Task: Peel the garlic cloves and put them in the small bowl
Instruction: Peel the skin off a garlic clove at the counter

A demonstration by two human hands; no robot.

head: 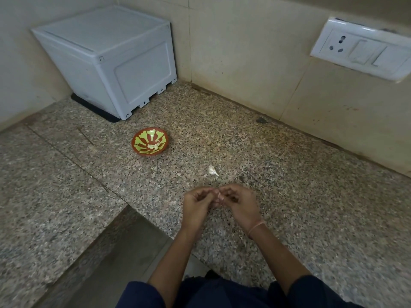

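left hand point(195, 206) and right hand point(241, 205) pinch a clove point(218, 198); axis hidden

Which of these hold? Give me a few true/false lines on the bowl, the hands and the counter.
1. The small bowl already has peeled cloves in it. True.
2. The bowl stands on top of the white box. False: it stands on the granite counter, in front of the box.
3. The left hand and right hand meet, fingers pinching one small pale clove. True.
4. The right wrist is bare. False: a thin band goes round it.
5. A whitish garlic piece lies on the counter just beyond the hands. True.
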